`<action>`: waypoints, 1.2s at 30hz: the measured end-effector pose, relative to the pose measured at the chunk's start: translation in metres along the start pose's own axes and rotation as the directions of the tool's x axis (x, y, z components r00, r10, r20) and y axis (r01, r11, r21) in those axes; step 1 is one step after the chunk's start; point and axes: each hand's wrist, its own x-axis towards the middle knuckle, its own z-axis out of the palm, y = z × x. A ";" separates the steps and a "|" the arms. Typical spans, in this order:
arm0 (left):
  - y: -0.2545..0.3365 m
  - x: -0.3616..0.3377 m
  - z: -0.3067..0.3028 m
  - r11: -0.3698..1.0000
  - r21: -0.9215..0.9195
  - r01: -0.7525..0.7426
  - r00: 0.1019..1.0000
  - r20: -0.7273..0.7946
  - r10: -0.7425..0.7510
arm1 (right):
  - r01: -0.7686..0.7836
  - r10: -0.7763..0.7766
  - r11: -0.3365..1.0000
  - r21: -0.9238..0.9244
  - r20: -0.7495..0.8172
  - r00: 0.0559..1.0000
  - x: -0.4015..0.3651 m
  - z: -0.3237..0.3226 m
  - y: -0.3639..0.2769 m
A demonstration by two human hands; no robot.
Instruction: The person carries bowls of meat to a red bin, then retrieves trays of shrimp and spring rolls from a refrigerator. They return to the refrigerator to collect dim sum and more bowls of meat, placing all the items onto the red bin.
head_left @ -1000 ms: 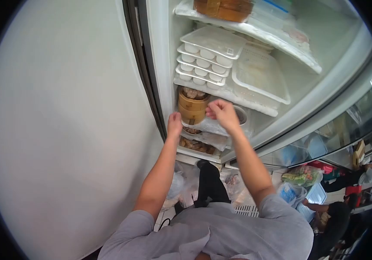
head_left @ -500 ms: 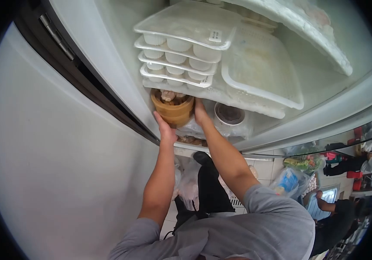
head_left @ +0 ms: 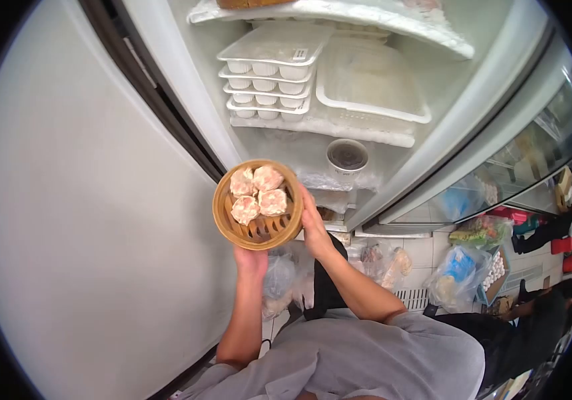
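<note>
A round bamboo steamer (head_left: 266, 229) is held out in front of me, before the open fridge. Several pale pink dumplings (head_left: 272, 202), like siu mai, sit in it, mostly toward its far side; part of the slatted base shows bare. My left hand (head_left: 251, 261) supports the steamer from beneath at the near edge, its fingers hidden below. Against the steamer's right wall presses my right hand (head_left: 312, 227), fingers along the side.
Stacked trays of white cups (head_left: 269, 87) and a white plastic tray (head_left: 374, 83) fill a frosty shelf. On the shelf below stands a tub with dark contents (head_left: 348, 157). The fridge door (head_left: 92, 220) is at left. Bags (head_left: 459, 270) lie on the floor; a person in dark clothes (head_left: 532, 333) is at right.
Both hands have brought the steamer out from the lower shelf toward me, so the dumplings inside are now in full view. My view has shifted back from the fridge.
</note>
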 end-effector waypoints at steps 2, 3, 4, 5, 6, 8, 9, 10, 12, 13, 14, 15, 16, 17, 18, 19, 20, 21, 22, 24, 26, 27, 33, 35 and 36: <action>0.024 -0.018 0.035 0.994 0.106 0.007 0.999 0.048 -0.012 | 0.127 -0.125 0.988 0.084 -0.034 0.992 -0.010 0.000 -0.035; 0.039 -0.026 0.059 0.975 0.222 0.018 0.997 0.075 -0.035 | 0.164 -0.163 0.984 0.068 -0.032 0.986 -0.008 -0.004 -0.055; 0.055 -0.035 0.089 0.974 0.221 0.045 0.986 0.145 -0.078 | 0.122 -0.111 0.984 0.130 -0.091 0.990 -0.005 -0.012 -0.075; 0.063 -0.035 0.107 0.962 0.273 0.014 0.976 0.205 -0.073 | 0.076 -0.047 0.977 0.199 -0.147 0.988 -0.005 -0.018 -0.099; 0.072 -0.035 0.126 0.946 0.324 -0.016 0.963 0.260 -0.073 | 0.047 0.009 0.953 0.299 -0.186 0.983 -0.004 -0.021 -0.144; 0.096 -0.049 0.192 0.928 0.369 -0.047 0.909 0.400 -0.114 | 0.100 -0.019 0.933 0.346 -0.230 0.973 0.011 -0.032 -0.223; 0.106 -0.054 0.224 0.923 0.381 -0.048 0.895 0.426 -0.130 | 0.161 -0.091 0.942 0.293 -0.237 0.967 0.020 -0.043 -0.246; 0.113 -0.051 0.248 0.928 0.368 -0.056 0.836 0.526 -0.158 | 0.194 -0.141 0.944 0.266 -0.207 0.968 0.031 -0.056 -0.266; 0.124 -0.047 0.300 0.929 0.360 -0.091 0.802 0.579 -0.146 | 0.216 -0.187 0.949 0.229 -0.145 0.972 0.056 -0.079 -0.305; 0.126 -0.037 0.320 0.930 0.352 -0.108 0.767 0.625 -0.147 | 0.197 -0.174 0.955 0.221 -0.120 0.977 0.067 -0.088 -0.322; 0.127 -0.025 0.339 0.932 0.342 -0.122 0.732 0.665 -0.148 | 0.164 -0.136 0.959 0.231 -0.131 0.982 0.078 -0.093 -0.338; 0.124 -0.011 0.355 0.944 0.309 -0.115 0.716 0.684 -0.136 | 0.121 -0.088 0.963 0.243 -0.142 0.986 0.088 -0.097 -0.348; 0.121 0.004 0.367 0.955 0.275 -0.106 0.705 0.699 -0.123 | 0.102 -0.072 0.967 0.235 -0.133 0.989 0.098 -0.099 -0.353; 0.122 0.018 0.379 0.958 0.267 -0.109 0.700 0.704 -0.117 | 0.085 -0.046 0.972 0.221 -0.176 0.983 0.109 -0.101 -0.356; 0.121 0.028 0.387 0.959 0.262 -0.113 0.697 0.708 -0.112 | 0.067 -0.020 0.975 0.210 -0.219 0.975 0.122 -0.104 -0.358; 0.122 0.028 0.394 0.959 0.263 -0.109 0.709 0.697 -0.111 | 0.052 -0.006 0.975 0.216 -0.211 0.977 0.134 -0.105 -0.362; 0.124 0.026 0.404 0.921 0.307 -0.238 0.761 0.648 -0.019 | 0.072 -0.007 0.974 0.216 -0.291 0.957 0.146 -0.107 -0.364; 0.123 0.027 0.408 0.862 0.366 -0.351 0.797 0.600 0.070 | 0.087 0.000 0.972 0.216 -0.375 0.927 0.159 -0.114 -0.360; 0.122 0.051 0.417 0.874 0.388 -0.294 0.821 0.570 0.024 | 0.070 0.025 0.970 0.232 -0.383 0.923 0.181 -0.131 -0.354; 0.118 0.076 0.428 0.919 0.348 -0.184 0.826 0.562 -0.047 | -0.024 -0.177 0.880 0.474 0.376 0.909 0.221 -0.175 -0.341; 0.112 0.086 0.432 0.876 0.401 -0.267 0.854 0.520 0.022 | 0.084 -0.143 0.920 0.384 0.128 0.981 0.209 -0.136 -0.343; 0.108 0.102 0.436 0.842 0.408 -0.353 0.833 0.547 0.084 | 0.177 -0.153 0.952 0.250 -0.110 0.982 0.209 -0.118 -0.346; 0.119 0.093 0.416 0.701 0.526 -0.482 0.740 0.673 0.004 | 0.258 -0.236 0.948 0.187 -0.130 0.963 0.246 -0.127 -0.316; 0.159 0.040 0.382 0.305 0.712 -0.632 0.683 0.698 -0.215 | 0.307 -0.298 0.951 0.027 -0.176 0.938 0.243 -0.122 -0.311; 0.147 0.036 0.359 0.359 0.591 -0.723 0.643 0.766 0.034 | 0.315 -0.310 0.948 0.037 -0.103 0.945 0.243 -0.122 -0.309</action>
